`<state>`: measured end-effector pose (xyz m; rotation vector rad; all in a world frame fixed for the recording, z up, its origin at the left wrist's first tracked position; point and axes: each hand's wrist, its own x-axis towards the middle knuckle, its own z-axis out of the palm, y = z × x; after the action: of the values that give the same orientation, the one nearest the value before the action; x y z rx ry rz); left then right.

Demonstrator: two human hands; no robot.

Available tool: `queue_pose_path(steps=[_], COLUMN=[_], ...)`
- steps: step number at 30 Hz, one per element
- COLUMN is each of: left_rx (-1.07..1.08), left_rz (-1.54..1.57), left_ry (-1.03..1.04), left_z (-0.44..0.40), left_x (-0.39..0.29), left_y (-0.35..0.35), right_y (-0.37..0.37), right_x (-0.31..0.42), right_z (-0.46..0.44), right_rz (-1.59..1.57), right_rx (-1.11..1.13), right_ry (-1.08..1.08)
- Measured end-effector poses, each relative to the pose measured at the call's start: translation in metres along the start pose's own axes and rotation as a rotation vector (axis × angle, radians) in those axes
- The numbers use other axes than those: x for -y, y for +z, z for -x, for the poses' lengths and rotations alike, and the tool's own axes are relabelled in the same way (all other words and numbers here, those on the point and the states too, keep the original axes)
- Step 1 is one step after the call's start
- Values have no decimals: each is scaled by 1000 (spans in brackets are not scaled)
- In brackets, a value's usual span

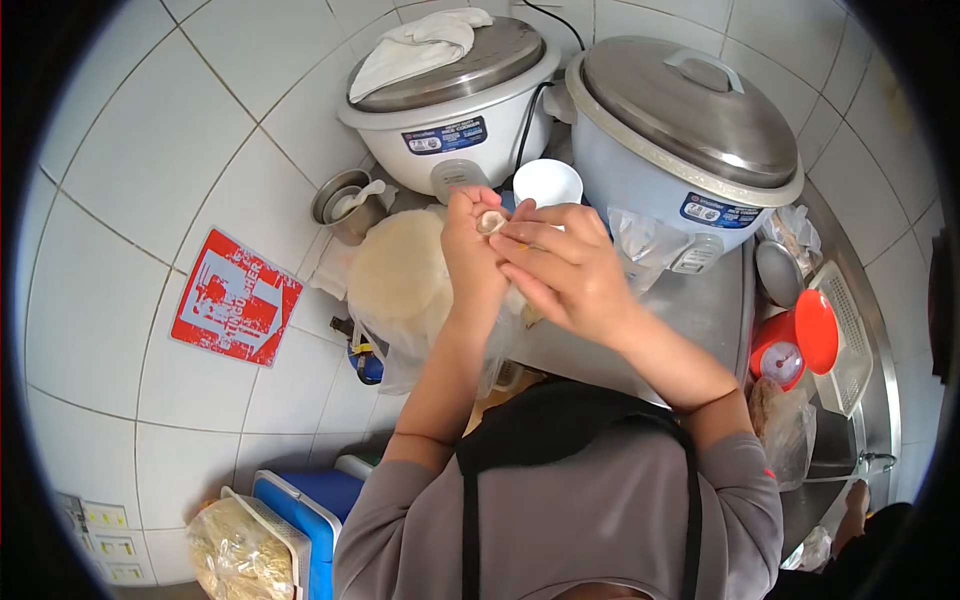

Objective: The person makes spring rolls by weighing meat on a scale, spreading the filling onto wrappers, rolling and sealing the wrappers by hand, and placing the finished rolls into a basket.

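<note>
Above the steel worktop (650,325), my left hand (470,250) is closed around a small cup-shaped piece of pale dough (490,222), its hollow side facing up. The bent fingers of my right hand (575,260) meet at the dough's edge. A thin yellowish bit shows between those fingers, too small to name. Just beyond the hands stands a white bowl (548,182). Left of my left wrist lies a large pale round mass (395,265) in clear plastic, partly hidden by my forearm.
Two large rice cookers (440,165) stand at the back, one with a white cloth (420,45) on its lid. A metal pot (350,225) sits left. To the right are a red scale (785,350), a white basket (845,345) and another person's hand (855,500).
</note>
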<state>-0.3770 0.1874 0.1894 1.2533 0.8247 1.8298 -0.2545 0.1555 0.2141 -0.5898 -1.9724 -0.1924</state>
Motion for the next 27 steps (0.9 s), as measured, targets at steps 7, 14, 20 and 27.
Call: queue_pose_path(steps=[7, 14, 20, 27], left_rx=[-94, 58, 131, 207], left_rz=[-536, -443, -406, -195], left_ry=[210, 316, 231, 161], left_z=[6, 17, 19, 8], left_x=[8, 2, 9, 22], left_y=[-1, -3, 0, 18], right_y=[14, 7, 12, 9], right_x=[14, 2, -7, -42], right_z=[5, -5, 0, 28], right_rz=[158, -25, -88, -327], right_rx=[53, 22, -14, -22], right_ry=[132, 123, 125, 189])
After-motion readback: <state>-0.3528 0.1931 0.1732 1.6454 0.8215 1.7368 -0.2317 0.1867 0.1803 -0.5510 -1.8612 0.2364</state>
